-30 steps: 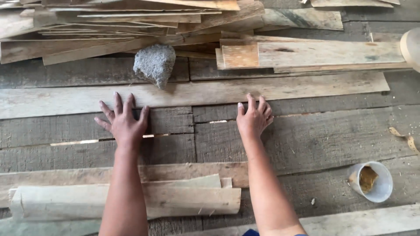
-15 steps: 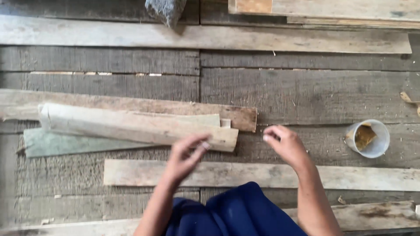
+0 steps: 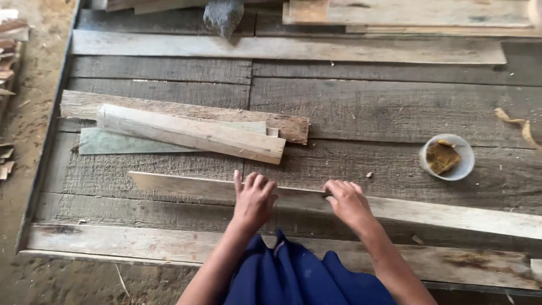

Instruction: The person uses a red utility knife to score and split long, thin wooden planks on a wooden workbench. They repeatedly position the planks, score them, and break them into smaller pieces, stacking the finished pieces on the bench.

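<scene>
A long pale wooden slat [image 3: 186, 186] lies across the grey plank platform [image 3: 367, 113], running from the left towards the right edge. My left hand [image 3: 254, 199] rests on top of it with fingers curled over its far edge. My right hand [image 3: 347, 201] presses on the same slat a little to the right, fingers bent down onto it. Just beyond my hands lies a small stack of short boards [image 3: 192, 133], one pale, one greenish, one brown underneath. Blue cloth [image 3: 293, 277] covers my lap at the bottom.
A small white bowl [image 3: 447, 157] with a brown lump stands at the right. A grey stone [image 3: 223, 15] and more boards [image 3: 406, 14] lie at the far edge. A wood shaving [image 3: 516, 124] curls at the far right. Dirt ground and scraps lie left of the platform.
The view has dropped towards me. My hands left the far planks, drew back through the air and now lie on the long slat close to my lap.
</scene>
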